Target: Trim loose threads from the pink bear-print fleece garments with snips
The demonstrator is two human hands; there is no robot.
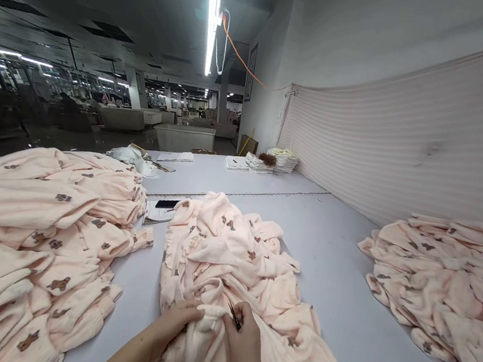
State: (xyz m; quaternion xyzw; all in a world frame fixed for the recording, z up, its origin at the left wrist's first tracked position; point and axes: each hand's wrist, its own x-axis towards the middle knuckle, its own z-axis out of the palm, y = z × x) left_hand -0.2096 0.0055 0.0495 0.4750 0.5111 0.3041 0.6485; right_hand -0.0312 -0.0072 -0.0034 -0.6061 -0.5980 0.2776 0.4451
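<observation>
A pale pink fleece garment (pixel 234 246) printed with brown bears lies bunched on the table in front of me. My left hand (pixel 178 321) pinches a folded edge of it between thumb and fingers. Close by on the right, my right hand (pixel 246 334) has its fingers closed round small dark thread snips (pixel 234 315), whose pointed tips stick out up and to the left. Its thumb also presses on the same pink edge. The handle part of the snips is hidden in the palm.
Large heaps of similar pink garments lie at the left (pixel 35 223) and the right (pixel 453 279). Beyond the middle bundle are a dark phone (pixel 168 204) on papers (pixel 155 213) and stacked cloth (pixel 283 160). A striped fabric sheet (pixel 413 128) hangs along the right wall.
</observation>
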